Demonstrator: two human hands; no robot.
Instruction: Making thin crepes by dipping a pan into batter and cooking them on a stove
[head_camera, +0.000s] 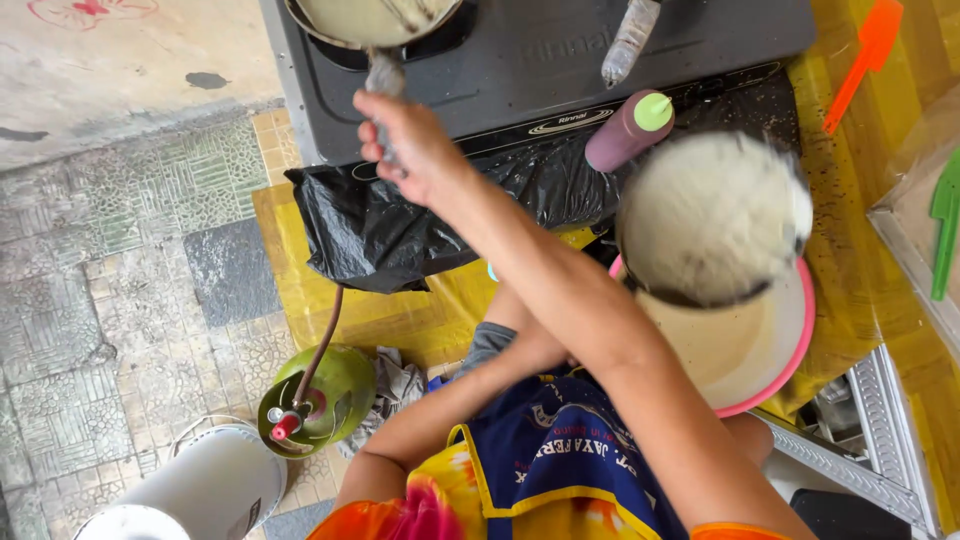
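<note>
My right hand (410, 145) reaches up and left across my body and is closed on the grey handle (383, 72) of a pan (375, 18) holding pale batter, which sits on a black gas stove (560, 60). My left forearm (470, 385) crosses underneath the right arm toward the right. Its hand is hidden behind that arm. A round, blurred white container (710, 215) of pale batter hovers over a pink basin (770, 370) that also holds batter.
A purple bottle with a green cap (628, 130) and a clear bottle (630, 40) lie on the stove. Black plastic (400, 230) hangs below it. Orange spatula (865, 60) and green spatula (945, 220) lie at right. A green gas cylinder (320, 395) and white bucket (200, 490) stand on the floor.
</note>
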